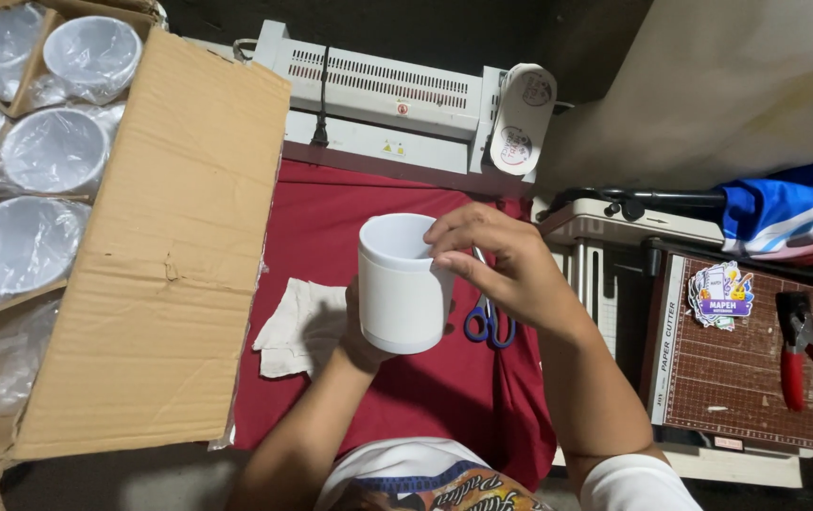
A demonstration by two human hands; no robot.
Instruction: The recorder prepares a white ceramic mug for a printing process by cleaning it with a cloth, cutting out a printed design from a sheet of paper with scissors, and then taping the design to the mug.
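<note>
— Where did we have the mug [399, 289]?

— We held it up in the middle, above the red cloth [368, 203], upright with its mouth open to us. Our left hand [361, 343] was under and behind it, mostly hidden, fingers clasped round its near side. Our right hand [501, 260] was at its right rim, fingers [444, 232] pinching the edge.

— Was anything wrapped round it?

— A pale sheet seemed to lie round its wall, leaving a band bare at the bottom. We could not tell more than that.

— What lay under us?

— A white rag [297, 326] lay crumpled on the cloth, just left of the mug. Blue-handled scissors [489, 322] lay to the right, partly behind our right wrist.

— And on the left?

— A cardboard box [160, 246] stood open, its big flap spread over the cloth's edge. Inside it were more white mugs [56, 149] in clear plastic, each in its own cell.

— At the far side?

— A white laminator [383, 95] ran across the far edge of the cloth.

— On the right?

— A paper cutter [747, 369] with a brown gridded bed, red-handled pliers [804, 355] lying on it, and a sticker [723, 293] at its far left corner. A blue and white garment [785, 213] lay beyond it.
</note>
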